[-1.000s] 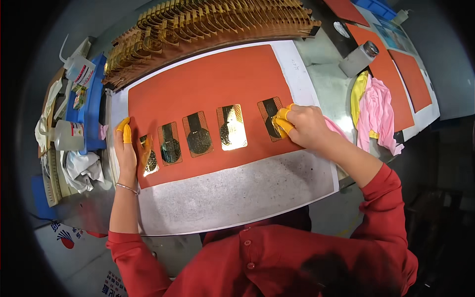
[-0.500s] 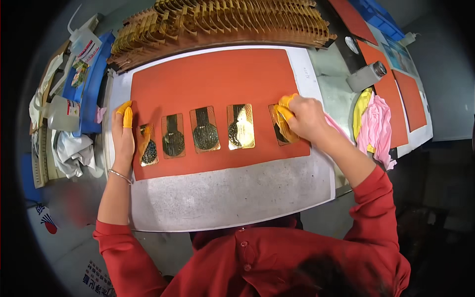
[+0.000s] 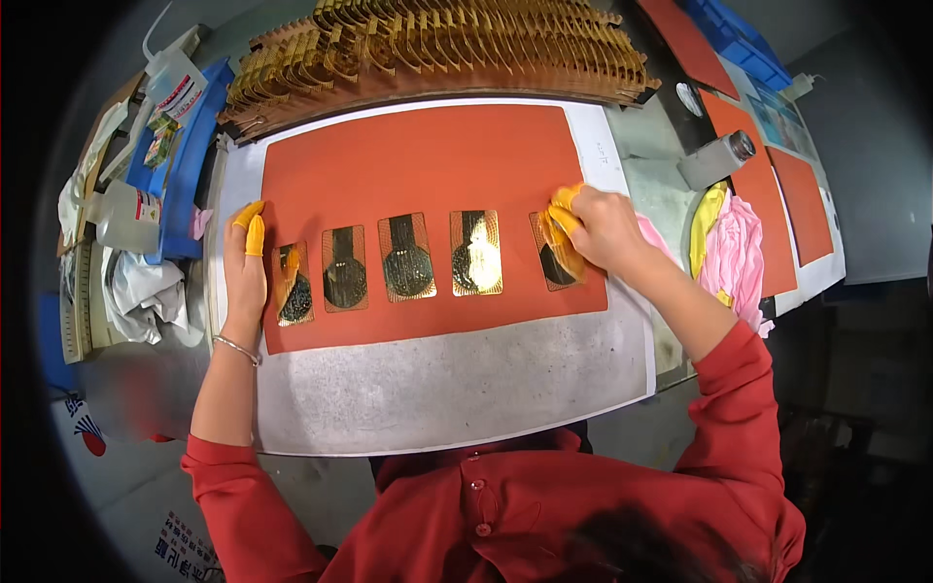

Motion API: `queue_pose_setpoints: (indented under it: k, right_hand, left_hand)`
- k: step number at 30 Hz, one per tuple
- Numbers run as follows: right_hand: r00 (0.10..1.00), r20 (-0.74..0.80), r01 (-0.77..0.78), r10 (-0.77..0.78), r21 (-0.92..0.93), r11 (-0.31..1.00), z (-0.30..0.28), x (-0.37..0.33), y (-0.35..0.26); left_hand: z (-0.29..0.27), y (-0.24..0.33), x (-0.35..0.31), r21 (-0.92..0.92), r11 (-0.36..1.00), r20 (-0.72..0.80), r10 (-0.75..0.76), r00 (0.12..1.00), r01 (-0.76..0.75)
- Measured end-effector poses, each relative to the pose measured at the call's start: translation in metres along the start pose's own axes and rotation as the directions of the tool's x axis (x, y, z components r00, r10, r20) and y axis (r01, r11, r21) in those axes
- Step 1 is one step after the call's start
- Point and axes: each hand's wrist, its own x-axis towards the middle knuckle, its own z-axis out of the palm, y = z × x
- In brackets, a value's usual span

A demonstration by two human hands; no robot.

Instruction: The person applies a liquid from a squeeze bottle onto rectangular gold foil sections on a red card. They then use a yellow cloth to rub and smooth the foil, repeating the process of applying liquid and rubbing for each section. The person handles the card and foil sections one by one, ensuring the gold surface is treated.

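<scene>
We have five gold-and-black cards [image 3: 408, 257] in a row across the near half of an orange mat [image 3: 418, 160], spread from its left edge to its right edge. Our right hand [image 3: 610, 231] is over the rightmost card [image 3: 555, 266], near the mat's right edge, its yellow-covered fingertips bunched together and hiding the card's upper right part; we cannot tell whether that grip is clamped on it. Our left hand [image 3: 245, 277] rests at the mat's left edge, beside the leftmost card [image 3: 296, 303]; its covered fingertips sit close together, and we cannot tell whether this grip pinches anything. Beneath the mat lies a pale sheet [image 3: 457, 394], reaching the near edge of the surface [image 3: 649, 141]. A rack of gold pieces [image 3: 437, 58] stands beyond the mat's far edge.
</scene>
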Motion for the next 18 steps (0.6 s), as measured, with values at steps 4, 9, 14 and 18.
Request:
queue_pose_setpoints:
  k: [4,9,14,18]
  right_hand:
    - [0.999,-0.014,-0.052,0.052,0.014,0.999,-0.008,-0.001,0.001]
    - [0.998,0.044,0.039,-0.038,-0.011,0.999,-0.004,-0.005,0.007]
    - [0.998,0.023,0.053,-0.053,0.001,0.999,0.0,0.007,0.004]
    - [0.999,0.019,0.047,-0.047,0.014,0.999,0.0,0.008,-0.003]
  left_hand:
    - [0.001,0.002,0.004,-0.152,0.986,0.011,-0.071,0.997,0.072]
    - [0.003,-0.003,0.0,-0.091,0.994,-0.016,-0.066,0.998,0.064]
    - [0.003,-0.003,0.0,-0.089,0.994,-0.006,-0.069,0.998,0.068]
    - [0.002,0.0,-0.002,-0.07,0.996,-0.003,-0.059,0.998,0.059]
